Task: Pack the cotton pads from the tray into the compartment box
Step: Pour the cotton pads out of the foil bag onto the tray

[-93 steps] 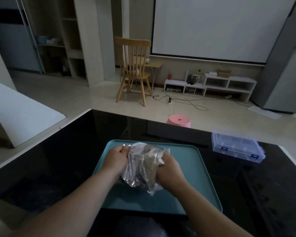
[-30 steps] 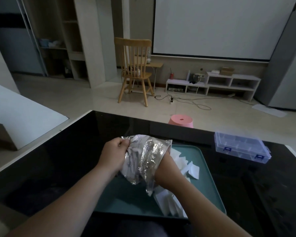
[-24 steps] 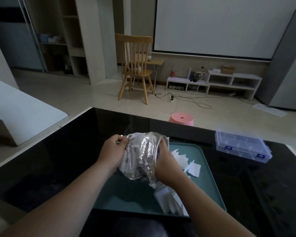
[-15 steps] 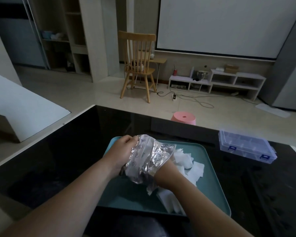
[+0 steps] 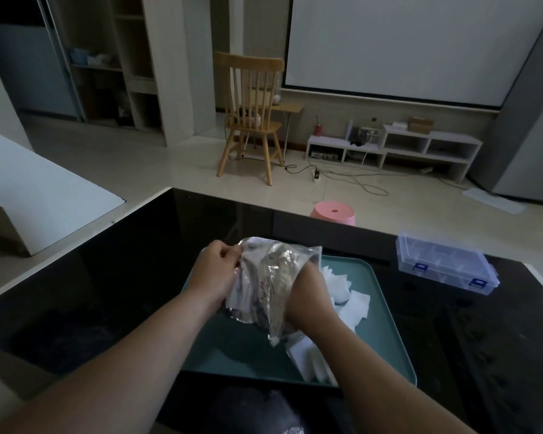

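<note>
Over the teal tray [image 5: 386, 349] I hold a crinkled silver foil bag [image 5: 270, 277] with both hands. My left hand [image 5: 215, 272] pinches the bag's left edge. My right hand [image 5: 308, 294] grips its right side, fingers partly hidden by the foil. White square cotton pads [image 5: 350, 303] lie scattered on the tray's right half, more of them [image 5: 311, 358] below my right wrist. The clear plastic compartment box [image 5: 445, 266] with blue latches sits closed on the table, to the right of the tray.
The tray rests on a glossy black table [image 5: 107, 277] whose far edge runs behind my hands. Beyond it on the floor stand a pink stool [image 5: 333, 213] and a wooden chair [image 5: 251, 117]. A dark object [image 5: 251, 411] lies at the near table edge.
Since the earliest frame, cotton pads have spilled from the bag onto the tray's right side. In the last second both hands kept their hold on the bag, shifting it slightly over the tray.
</note>
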